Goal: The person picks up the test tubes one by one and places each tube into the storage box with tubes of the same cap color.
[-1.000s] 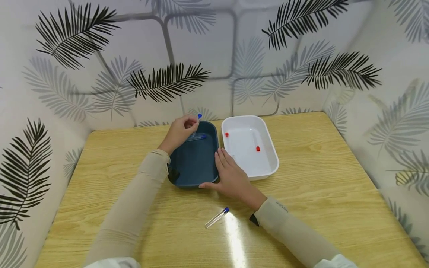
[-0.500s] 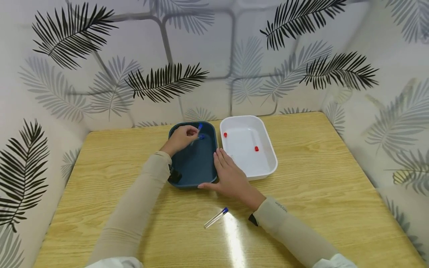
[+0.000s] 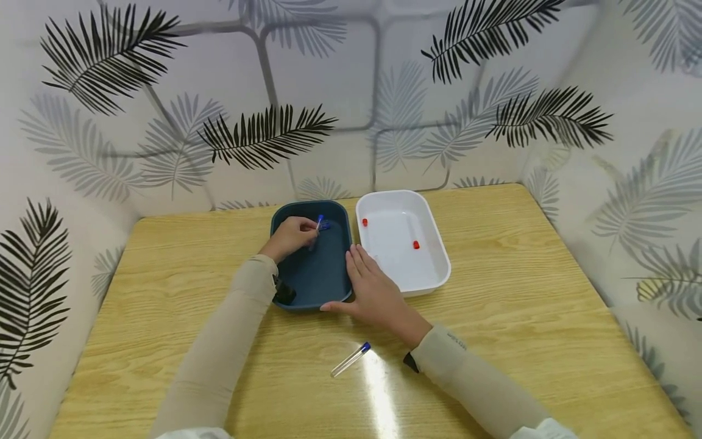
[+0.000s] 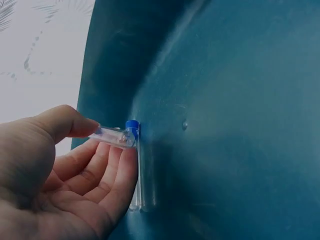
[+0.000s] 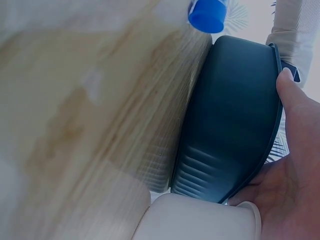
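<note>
Between thumb and fingers, my left hand pinches a clear test tube, whose blue cap points up in the head view. This tube is low inside the dark blue bin, its rounded end beside the blue cap of a tube lying along the bin floor. My right hand rests at the bin's near right corner. Its fingers lie straight along the side and its thumb reaches over the front rim. Another blue-capped test tube lies on the table in front.
A white bin stands right beside the dark one, with two small red caps in it. Both bins are near the back edge of the wooden table, against a leaf-patterned wall covering.
My left hand has moved down into the dark bin with the test tube, from above the rim to close over the lying tube. The right hand has stayed at the bin's corner.
</note>
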`<state>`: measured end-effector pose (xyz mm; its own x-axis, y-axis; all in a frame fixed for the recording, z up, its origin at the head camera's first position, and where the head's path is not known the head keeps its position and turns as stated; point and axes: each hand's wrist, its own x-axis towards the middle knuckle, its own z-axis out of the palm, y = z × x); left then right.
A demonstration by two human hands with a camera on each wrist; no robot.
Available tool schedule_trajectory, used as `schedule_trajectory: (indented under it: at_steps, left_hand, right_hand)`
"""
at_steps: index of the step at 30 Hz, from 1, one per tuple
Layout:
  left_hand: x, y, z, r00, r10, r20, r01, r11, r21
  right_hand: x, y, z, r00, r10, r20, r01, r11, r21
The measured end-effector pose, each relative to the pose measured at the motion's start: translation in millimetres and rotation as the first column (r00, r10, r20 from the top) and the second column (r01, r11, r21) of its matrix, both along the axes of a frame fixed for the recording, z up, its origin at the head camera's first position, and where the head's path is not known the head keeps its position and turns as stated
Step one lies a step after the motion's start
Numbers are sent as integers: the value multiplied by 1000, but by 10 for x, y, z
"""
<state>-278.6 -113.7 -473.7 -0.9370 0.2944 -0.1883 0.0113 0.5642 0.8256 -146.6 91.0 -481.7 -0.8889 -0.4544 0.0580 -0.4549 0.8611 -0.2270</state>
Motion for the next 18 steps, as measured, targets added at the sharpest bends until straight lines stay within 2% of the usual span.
schedule_trajectory:
  at_steps: [4, 9, 18]
  left_hand:
    - [3, 4, -4, 998, 13, 66, -14, 1000, 1]
    - [22, -3, 1, 995, 21, 102, -23, 1000, 15]
    - [34, 12, 11, 983, -24, 181, 19, 999, 26]
  right_hand:
    - [5, -4, 5, 1000, -4, 1, 4, 1000, 10]
    - [4, -17, 10, 1000, -2, 5, 1, 1000, 24]
    - [14, -14, 7, 1000, -6, -17, 6, 1000, 25]
